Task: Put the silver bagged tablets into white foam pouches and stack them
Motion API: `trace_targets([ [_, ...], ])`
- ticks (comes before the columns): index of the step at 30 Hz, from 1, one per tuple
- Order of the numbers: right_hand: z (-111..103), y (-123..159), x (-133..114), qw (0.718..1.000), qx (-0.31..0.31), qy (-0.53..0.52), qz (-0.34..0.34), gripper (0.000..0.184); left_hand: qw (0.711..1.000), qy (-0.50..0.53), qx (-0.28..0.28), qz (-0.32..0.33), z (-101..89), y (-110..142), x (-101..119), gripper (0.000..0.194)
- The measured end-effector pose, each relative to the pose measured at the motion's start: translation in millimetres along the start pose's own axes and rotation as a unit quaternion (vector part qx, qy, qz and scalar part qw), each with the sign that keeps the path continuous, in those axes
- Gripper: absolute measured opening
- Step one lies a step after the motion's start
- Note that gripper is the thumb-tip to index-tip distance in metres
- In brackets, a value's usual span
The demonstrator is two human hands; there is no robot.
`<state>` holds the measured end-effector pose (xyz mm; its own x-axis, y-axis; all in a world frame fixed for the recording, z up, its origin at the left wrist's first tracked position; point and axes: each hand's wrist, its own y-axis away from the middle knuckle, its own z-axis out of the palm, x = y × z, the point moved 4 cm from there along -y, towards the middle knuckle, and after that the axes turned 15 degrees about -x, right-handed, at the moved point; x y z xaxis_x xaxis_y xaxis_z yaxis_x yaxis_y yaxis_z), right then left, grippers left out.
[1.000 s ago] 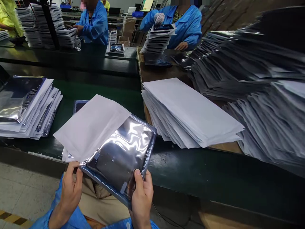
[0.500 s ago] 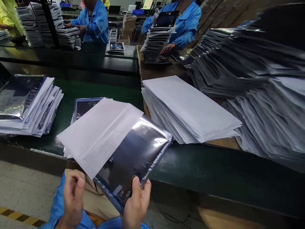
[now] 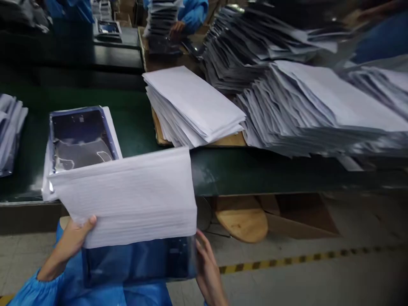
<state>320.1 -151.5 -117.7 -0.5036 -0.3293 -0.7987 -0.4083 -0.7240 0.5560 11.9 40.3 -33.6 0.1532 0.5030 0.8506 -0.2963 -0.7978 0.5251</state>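
A dark flat panel (image 3: 140, 261), which looks like a screen in shiny clear film, is held in front of my body. A white sheet-like sleeve (image 3: 134, 199) covers its far part. My left hand (image 3: 75, 238) grips the sleeve's left side, thumb on top and the other fingers hidden underneath. At the panel's right edge, my right hand (image 3: 207, 265) has its fingers against the side; the thumb is hidden. Just beyond lies another wrapped panel (image 3: 81, 136) on white sleeves, partly covered by the held sleeve. The held panel is slightly blurred.
The dark green bench (image 3: 229, 176) runs across the view. A stack of white sleeves (image 3: 191, 102) lies on cardboard, with bigger sleeve piles (image 3: 296, 114) to its right. At far left is another stack (image 3: 11, 131). Below stand a round wooden stool (image 3: 244, 219) and a cardboard box (image 3: 302, 216). Co-worker's sleeve (image 3: 194, 15) appears beyond.
The view has swung right and down. The panel and sleeve have turned to lie nearly crosswise and come closer to my body. My left hand, free before, now grips the sleeve.
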Motion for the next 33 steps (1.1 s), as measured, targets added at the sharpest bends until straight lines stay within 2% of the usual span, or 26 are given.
trace_targets([
  [3,3.4,-12.4,-5.5,0.992,-0.037,-0.118,-0.009,0.060,0.987,-0.092,-0.117,-0.054,19.7,-10.2,-13.4,0.069],
  [5,14.1,-15.0,3.2,0.990,-0.051,-0.132,-0.012,0.055,0.976,-0.119,-0.169,-0.074,32.8,-17.9,-22.0,0.067],
  [6,17.7,-15.3,9.2,0.991,-0.035,-0.128,-0.021,0.052,0.972,-0.129,-0.179,-0.075,37.2,-22.6,-26.2,0.068],
  [8,21.1,-14.8,21.5,0.992,0.016,-0.118,-0.041,0.050,0.972,-0.140,-0.176,-0.073,41.0,-32.9,-35.8,0.072],
  [11,20.1,-13.2,36.3,0.987,0.078,-0.127,-0.053,0.059,0.975,-0.133,-0.158,-0.084,39.8,-45.4,-55.6,0.079],
  [16,10.4,-4.6,56.1,0.986,0.120,-0.112,-0.015,0.063,0.973,-0.081,-0.183,-0.118,38.4,-43.2,-85.4,0.075],
  [20,1.3,10.7,79.4,0.986,0.153,-0.065,0.028,0.068,0.962,-0.101,-0.223,-0.123,38.6,-32.4,-87.1,0.068],
  [23,-1.0,18.9,93.0,0.983,0.153,-0.068,0.070,0.069,0.956,-0.116,-0.234,-0.133,38.4,-31.9,-82.5,0.069],
  [29,-1.0,20.9,89.6,0.978,0.153,-0.104,0.092,0.066,0.964,-0.138,-0.179,-0.141,40.4,-38.9,-85.2,0.072],
  [33,-5.5,30.0,87.5,0.974,0.176,-0.003,0.143,0.075,0.958,-0.177,-0.158,-0.163,35.7,-29.8,-99.1,0.075],
])
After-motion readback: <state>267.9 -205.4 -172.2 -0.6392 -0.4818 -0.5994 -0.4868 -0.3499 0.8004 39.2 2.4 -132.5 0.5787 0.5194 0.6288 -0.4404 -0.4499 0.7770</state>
